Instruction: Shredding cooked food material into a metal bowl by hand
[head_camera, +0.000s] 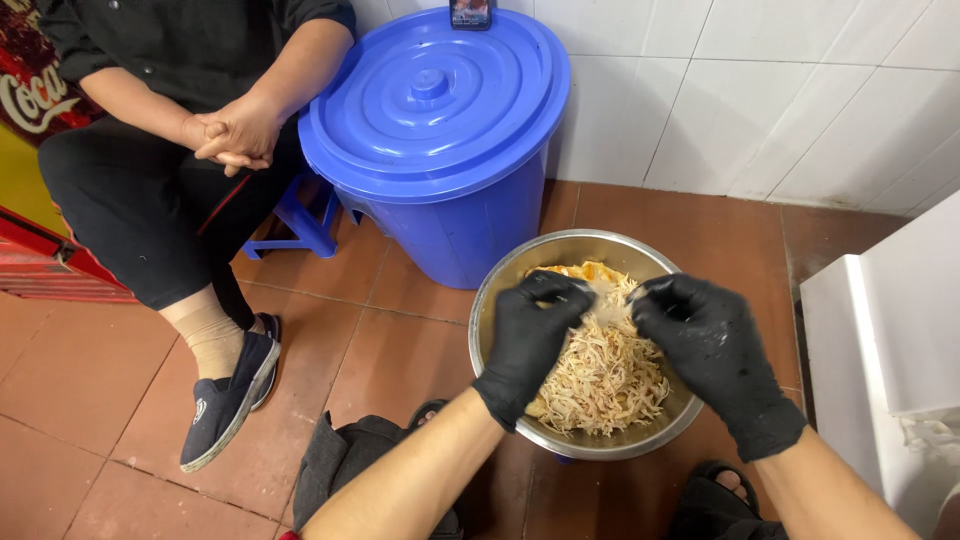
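Note:
A steel bowl (500, 290) sits low in front of me, holding a heap of pale shredded meat (605, 385) with some orange pieces at the far side. Both my hands wear black gloves and hover over the bowl. My left hand (530, 335) and my right hand (705, 345) pinch the same pale piece of meat (608, 308) between their fingertips, stretched between them above the heap.
A big blue lidded bucket (440, 130) stands behind the bowl, with a phone on its lid against the white tiled wall. A seated person in black, hands clasped (230, 135), sits on a blue stool at left. A white unit (880, 350) stands at right. The floor has red tiles.

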